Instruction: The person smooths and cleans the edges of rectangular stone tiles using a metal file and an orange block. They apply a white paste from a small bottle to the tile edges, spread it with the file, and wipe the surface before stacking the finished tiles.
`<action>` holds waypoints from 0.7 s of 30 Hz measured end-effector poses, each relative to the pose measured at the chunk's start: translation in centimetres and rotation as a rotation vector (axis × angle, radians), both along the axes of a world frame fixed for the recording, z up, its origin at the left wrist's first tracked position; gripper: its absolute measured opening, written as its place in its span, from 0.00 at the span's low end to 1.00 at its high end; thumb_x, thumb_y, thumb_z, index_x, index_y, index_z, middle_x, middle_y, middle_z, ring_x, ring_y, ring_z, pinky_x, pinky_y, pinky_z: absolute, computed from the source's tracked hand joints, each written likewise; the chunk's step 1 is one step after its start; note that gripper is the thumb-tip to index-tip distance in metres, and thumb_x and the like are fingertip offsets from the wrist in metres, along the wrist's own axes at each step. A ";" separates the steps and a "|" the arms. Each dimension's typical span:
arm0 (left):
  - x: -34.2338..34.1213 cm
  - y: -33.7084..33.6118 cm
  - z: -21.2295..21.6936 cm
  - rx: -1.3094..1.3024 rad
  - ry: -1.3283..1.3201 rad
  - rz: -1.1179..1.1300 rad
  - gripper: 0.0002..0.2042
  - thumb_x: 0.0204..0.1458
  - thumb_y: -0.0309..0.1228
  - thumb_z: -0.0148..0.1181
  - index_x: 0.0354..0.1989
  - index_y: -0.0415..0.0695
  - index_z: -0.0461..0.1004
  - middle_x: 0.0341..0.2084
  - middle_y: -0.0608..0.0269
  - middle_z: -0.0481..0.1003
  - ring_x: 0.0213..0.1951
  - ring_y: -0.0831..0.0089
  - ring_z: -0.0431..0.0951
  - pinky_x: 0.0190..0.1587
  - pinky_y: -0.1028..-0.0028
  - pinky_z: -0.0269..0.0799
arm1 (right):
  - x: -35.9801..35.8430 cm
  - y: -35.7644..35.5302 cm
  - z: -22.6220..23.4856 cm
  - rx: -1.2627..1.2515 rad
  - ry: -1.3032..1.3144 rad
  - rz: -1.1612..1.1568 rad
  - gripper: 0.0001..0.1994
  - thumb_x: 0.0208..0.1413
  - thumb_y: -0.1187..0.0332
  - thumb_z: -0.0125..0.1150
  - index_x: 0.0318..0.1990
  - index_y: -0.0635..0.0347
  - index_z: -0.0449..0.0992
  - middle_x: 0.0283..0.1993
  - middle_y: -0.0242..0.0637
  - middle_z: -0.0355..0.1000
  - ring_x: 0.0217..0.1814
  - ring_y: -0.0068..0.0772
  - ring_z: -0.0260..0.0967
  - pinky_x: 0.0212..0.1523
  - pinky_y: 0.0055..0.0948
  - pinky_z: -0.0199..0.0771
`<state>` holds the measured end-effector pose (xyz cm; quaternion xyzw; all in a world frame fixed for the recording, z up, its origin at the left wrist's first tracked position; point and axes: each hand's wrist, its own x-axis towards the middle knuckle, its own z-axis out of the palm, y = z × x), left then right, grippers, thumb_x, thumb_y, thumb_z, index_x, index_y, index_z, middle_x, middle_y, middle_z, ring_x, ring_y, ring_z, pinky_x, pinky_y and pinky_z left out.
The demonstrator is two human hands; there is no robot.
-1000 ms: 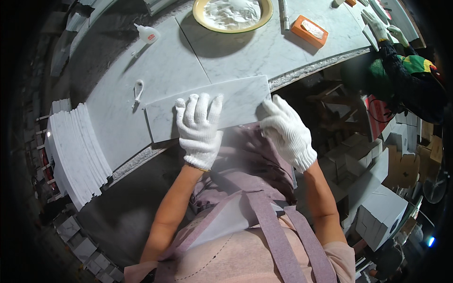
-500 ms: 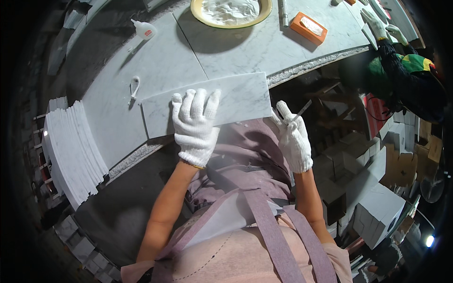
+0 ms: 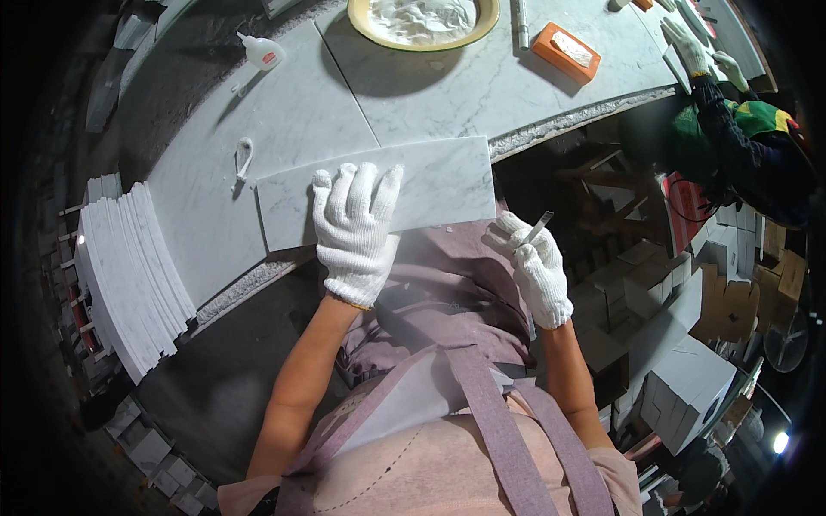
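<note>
My left hand, in a white knit glove, lies flat with spread fingers on a rectangular white marble tile with grey veins. The tile rests on the worktable, its near right part jutting over the edge above my lap. Just past the tile's right end is my gloved right hand, fingers closed around a thin flat strip, metal-looking, that sticks up from the grip. Whether that strip is a blade or a file I cannot tell. The fingertips are close to the tile's near right corner; contact is unclear.
On the marble-topped table are a white squeeze bottle, a small white loop, a yellow-rimmed basin of white material and an orange block. Stacked tiles stand left. A co-worker works at the far right.
My right hand has come slightly down toward me, its fingers curling in more, and the thin strip has shifted lower and left. My left hand stays on the tile, which has barely moved.
</note>
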<state>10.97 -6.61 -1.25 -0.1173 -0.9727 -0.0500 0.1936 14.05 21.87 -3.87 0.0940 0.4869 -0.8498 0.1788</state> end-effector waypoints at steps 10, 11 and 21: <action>0.4 0.0 0.2 0.013 -0.037 0.012 0.36 0.39 0.23 0.64 0.64 0.56 0.76 0.61 0.61 0.69 0.67 0.56 0.64 0.73 0.45 0.56 | -0.6 -0.4 1.1 0.330 0.333 0.142 0.12 0.63 0.82 0.63 0.53 0.67 0.79 0.76 0.53 0.63 0.77 0.44 0.63 0.74 0.40 0.66; 0.4 0.0 0.2 -0.002 -0.036 0.017 0.36 0.39 0.23 0.64 0.64 0.56 0.76 0.61 0.61 0.69 0.67 0.56 0.64 0.73 0.45 0.56 | -0.5 0.0 1.5 0.365 0.312 0.167 0.09 0.64 0.79 0.62 0.51 0.67 0.78 0.75 0.54 0.64 0.74 0.45 0.67 0.73 0.42 0.67; -0.4 0.0 0.2 -0.008 -0.051 -0.008 0.32 0.46 0.27 0.61 0.66 0.57 0.74 0.63 0.58 0.66 0.68 0.55 0.63 0.73 0.47 0.56 | -14.5 1.2 9.3 0.738 0.478 0.002 0.14 0.69 0.74 0.62 0.60 0.61 0.79 0.44 0.31 0.78 0.39 0.18 0.74 0.41 0.24 0.80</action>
